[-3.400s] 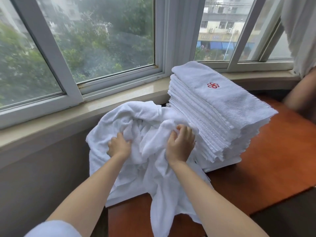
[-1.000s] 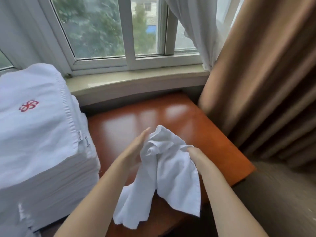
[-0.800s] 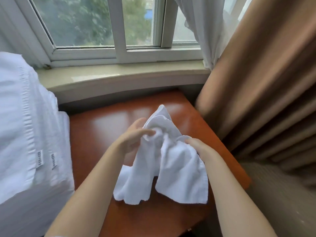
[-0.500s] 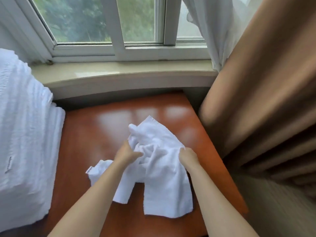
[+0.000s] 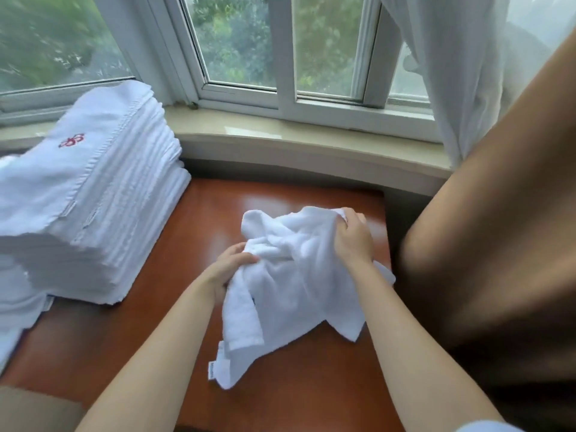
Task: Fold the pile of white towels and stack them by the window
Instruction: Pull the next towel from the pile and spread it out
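We are holding a crumpled white towel [image 5: 299,275] over the reddish wooden table [image 5: 202,219], in the middle of the frame. Our left hand [image 5: 229,268] is gripping a bunched fold at the towel's left side, fingers curled into the cloth. Our right hand [image 5: 353,240] is clenching the towel's upper right edge, knuckles toward us, thumb tucked under the fabric. The rest of the towel is hanging and draping downward, one corner with a small label [image 5: 215,367] lying on the table toward the lower centre, another corner pointing down at the right.

At the left of the frame a tall stack of folded white towels [image 5: 93,198] is sitting on the table, just beside the windowsill [image 5: 296,135]; the top one is showing a small red embroidered mark [image 5: 72,140]. The window [image 5: 249,42] is filling the upper part of the frame, a sheer white curtain [image 5: 452,73] is hanging at the upper right, and a brown drape [image 5: 498,229] is covering the right side.
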Available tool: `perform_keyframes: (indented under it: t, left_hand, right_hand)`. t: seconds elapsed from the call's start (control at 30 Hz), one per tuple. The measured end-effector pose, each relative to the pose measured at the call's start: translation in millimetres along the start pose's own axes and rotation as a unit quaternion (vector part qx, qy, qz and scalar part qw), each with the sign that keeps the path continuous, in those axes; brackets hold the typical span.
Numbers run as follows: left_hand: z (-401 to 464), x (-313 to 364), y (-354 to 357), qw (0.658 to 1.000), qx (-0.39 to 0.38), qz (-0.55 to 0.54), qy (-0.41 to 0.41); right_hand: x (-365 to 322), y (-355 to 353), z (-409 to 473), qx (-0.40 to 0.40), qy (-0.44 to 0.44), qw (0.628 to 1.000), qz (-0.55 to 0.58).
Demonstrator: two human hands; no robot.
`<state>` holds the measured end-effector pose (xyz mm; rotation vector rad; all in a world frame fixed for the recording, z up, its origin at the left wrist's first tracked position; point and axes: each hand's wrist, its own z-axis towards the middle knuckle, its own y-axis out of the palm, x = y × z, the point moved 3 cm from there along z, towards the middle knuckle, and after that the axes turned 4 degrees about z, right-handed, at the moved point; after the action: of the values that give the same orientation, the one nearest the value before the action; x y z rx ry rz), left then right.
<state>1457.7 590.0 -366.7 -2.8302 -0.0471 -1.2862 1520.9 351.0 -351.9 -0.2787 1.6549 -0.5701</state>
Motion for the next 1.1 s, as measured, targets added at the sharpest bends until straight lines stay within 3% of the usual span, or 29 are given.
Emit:
perform_keyframes:
  t: [0.07, 0.13, 0.17, 0.27, 0.4, 0.47, 0.57, 0.63, 0.7, 0.73, 0.77, 0.9, 0.97, 1.1]
  left_hand:
    - [12, -1, -10, 0.981, 0.163, 0.078, 0.066]
    - [25, -10, -24, 0.917, 0.282, 0.28, 0.039]
    - [36, -18, -32, 0.894, 0.286, 0.344, 0.01]
    - [61, -45, -42, 0.922, 0.201, 0.317, -0.09]
    - [76, -53, -38, 0.93, 0.165, 0.31, -0.111]
    - [77, -56, -37, 0.934, 0.162, 0.286, -0.142]
    - [70, -59, -30, 0.952, 0.15, 0.217, -0.155]
    - [65, -58, -23, 0.962, 0.158, 0.169, -0.147]
    - [56, -59, -15, 0.971, 0.166, 0.099, -0.143]
    - [51, -61, -11, 0.973, 0.168, 0.065, -0.144]
    - [45, -63, -7, 0.973, 0.177, 0.036, -0.146]
    - [21, -75, 7, 0.968, 0.213, -0.04, -0.128]
    - [12, -84, 13, 0.965, 0.229, -0.059, -0.112]
    - [-13, -103, 29, 0.956, 0.241, -0.111, -0.128]
  right_hand:
    - [-16, 11, 18, 0.031, -0.045, 0.998, 0.025]
    - [-19, 30, 28, 0.052, -0.075, 0.994, -0.059]
    - [-16, 41, 28, 0.062, -0.084, 0.989, -0.107]
    - [12, 78, 4, 0.072, -0.054, 0.988, -0.125]
    - [63, 106, -52, 0.057, 0.164, 0.981, -0.091]
    - [71, 105, -70, 0.078, 0.222, 0.969, -0.077]
    - [70, 102, -92, 0.103, 0.351, 0.93, 0.03]
    - [72, 108, -104, 0.055, 0.421, 0.89, 0.167]
    - [69, 111, -112, -0.055, 0.477, 0.819, 0.314]
    - [67, 108, -114, -0.116, 0.485, 0.793, 0.35]
    - [67, 103, -114, -0.159, 0.475, 0.789, 0.356]
    - [78, 71, -90, -0.182, 0.357, 0.84, 0.366]
    - [85, 54, -77, -0.18, 0.286, 0.886, 0.319]
    - [102, -6, -47, -0.022, 0.224, 0.951, 0.212]
